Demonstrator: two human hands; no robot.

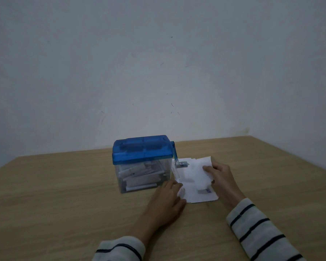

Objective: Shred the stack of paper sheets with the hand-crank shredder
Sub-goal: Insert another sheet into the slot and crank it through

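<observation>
I see the right hand (221, 178) pinching the top sheet (201, 171) off the stack of paper sheets (196, 193), which lies on the wooden table (64, 185) just right of the hand-crank shredder (142, 162). The left hand (167, 200) lies flat, fingertips pressing the stack's near left corner, I judge to keep it from sliding. The crank (177, 159) hangs down, untouched. The clear bin already holds strips.

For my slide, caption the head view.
Right hand lifts a sheet off the paper stack beside the blue shredder; left hand steadies it.
</observation>
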